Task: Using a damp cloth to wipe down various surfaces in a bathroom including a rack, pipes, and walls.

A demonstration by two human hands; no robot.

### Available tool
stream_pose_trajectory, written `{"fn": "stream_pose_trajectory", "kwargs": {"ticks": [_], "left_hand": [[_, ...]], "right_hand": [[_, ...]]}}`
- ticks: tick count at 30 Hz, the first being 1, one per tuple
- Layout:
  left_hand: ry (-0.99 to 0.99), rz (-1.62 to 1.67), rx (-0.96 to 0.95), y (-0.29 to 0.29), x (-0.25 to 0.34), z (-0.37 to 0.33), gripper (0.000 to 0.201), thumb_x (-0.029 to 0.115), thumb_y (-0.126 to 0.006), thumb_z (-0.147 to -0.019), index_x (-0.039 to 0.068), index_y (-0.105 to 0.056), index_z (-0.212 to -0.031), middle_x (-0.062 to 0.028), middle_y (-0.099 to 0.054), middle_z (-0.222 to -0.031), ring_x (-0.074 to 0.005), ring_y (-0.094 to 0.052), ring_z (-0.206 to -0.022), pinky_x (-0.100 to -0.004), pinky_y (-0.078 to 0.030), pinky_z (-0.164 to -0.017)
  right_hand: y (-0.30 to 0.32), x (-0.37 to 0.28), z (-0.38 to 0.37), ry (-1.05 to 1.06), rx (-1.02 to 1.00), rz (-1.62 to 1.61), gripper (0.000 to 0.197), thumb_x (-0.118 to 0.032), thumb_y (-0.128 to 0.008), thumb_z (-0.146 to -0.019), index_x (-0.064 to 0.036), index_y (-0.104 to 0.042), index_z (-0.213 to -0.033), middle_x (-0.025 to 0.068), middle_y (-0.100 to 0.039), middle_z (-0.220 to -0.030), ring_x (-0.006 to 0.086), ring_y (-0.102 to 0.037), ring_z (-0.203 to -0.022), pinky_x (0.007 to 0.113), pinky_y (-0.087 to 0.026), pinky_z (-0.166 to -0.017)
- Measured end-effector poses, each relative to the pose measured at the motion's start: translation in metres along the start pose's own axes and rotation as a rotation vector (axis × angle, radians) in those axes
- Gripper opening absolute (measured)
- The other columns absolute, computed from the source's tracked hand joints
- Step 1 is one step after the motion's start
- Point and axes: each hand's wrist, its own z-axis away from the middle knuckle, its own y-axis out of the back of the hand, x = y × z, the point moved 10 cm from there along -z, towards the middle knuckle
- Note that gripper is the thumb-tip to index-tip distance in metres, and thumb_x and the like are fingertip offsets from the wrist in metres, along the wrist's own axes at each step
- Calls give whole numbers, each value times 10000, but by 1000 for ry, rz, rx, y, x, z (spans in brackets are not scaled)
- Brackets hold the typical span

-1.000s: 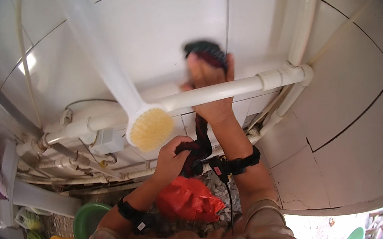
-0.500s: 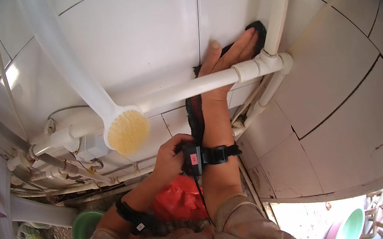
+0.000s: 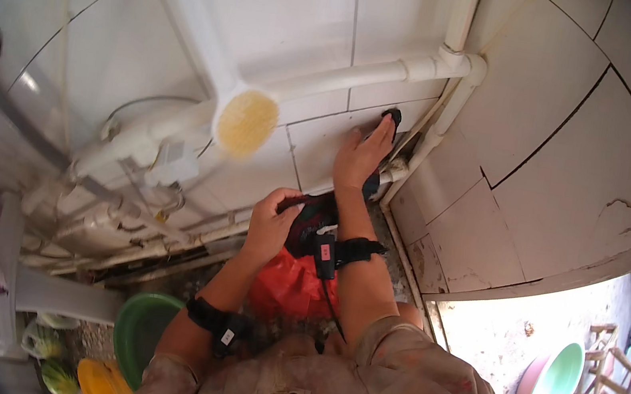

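Note:
A dark cloth (image 3: 311, 225), black with some deep red, stretches between my two hands in front of the white tiled wall (image 3: 310, 152). My right hand (image 3: 361, 157) presses one end of it against the tiles below the white pipe, near the corner. Black fabric shows past its fingertips. Lower and to the left, my left hand (image 3: 270, 221) pinches the other end, thumb and fingers bent around the edge. A black strap with a small box (image 3: 326, 255) circles my right wrist.
White pipes (image 3: 357, 76) cross the wall and run down the corner. A white long-handled brush (image 3: 245, 121) with yellow bristles hangs in front. Below lie a red plastic bag (image 3: 291, 284), a green basin (image 3: 136, 325) and a yellow container (image 3: 100, 383). A two-coloured basin (image 3: 554, 384) stands right.
My right hand has slid down the wall, from behind the horizontal pipe to below it. The left hand has shifted slightly down-left, off the right wrist, with the cloth's end. The view has tilted lower.

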Motion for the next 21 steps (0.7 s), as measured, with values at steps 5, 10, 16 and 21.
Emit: {"fn": "stream_pose_trajectory", "kwargs": {"ticks": [5, 10, 16, 21], "left_hand": [[-205, -87, 108, 56, 54, 40, 195, 54, -624, -848, -20, -633, -1028, -132, -683, -925, -179, -642, -873, -303, -494, -820], [-242, -159, 300, 169, 116, 108, 193, 94, -638, -886, 35, -664, -1067, 3, -679, -929, -71, -600, -865, -228, -481, -796], [-189, -122, 504, 287, 167, 221, 182, 45, -607, -898, 45, -630, -1079, -67, -604, -1088, -180, -597, -949, -318, -498, -826], [4, -180, 641, 342, 149, 313, 220, 71, -604, -920, 80, -616, -1140, -117, -520, -1292, -263, -572, -1068, -423, -484, -899]], "right_hand": [[-18, -4, 30, -113, -210, -452, 361, 2, -610, -824, 39, -599, -1184, 162, -625, -1172, 276, -616, -1053, 350, -477, -929], [-26, -157, 118, -80, -827, -806, 239, 52, -572, -850, 39, -626, -1082, 71, -669, -948, 127, -635, -843, 267, -507, -779], [-11, -295, 210, 110, -1141, -955, 279, 42, -563, -861, -14, -631, -1125, 55, -650, -935, 129, -602, -872, 250, -474, -821], [-8, -374, 293, 341, -1338, -1033, 311, 27, -561, -842, -57, -636, -1132, 99, -669, -974, 172, -634, -890, 279, -488, -824]]}}
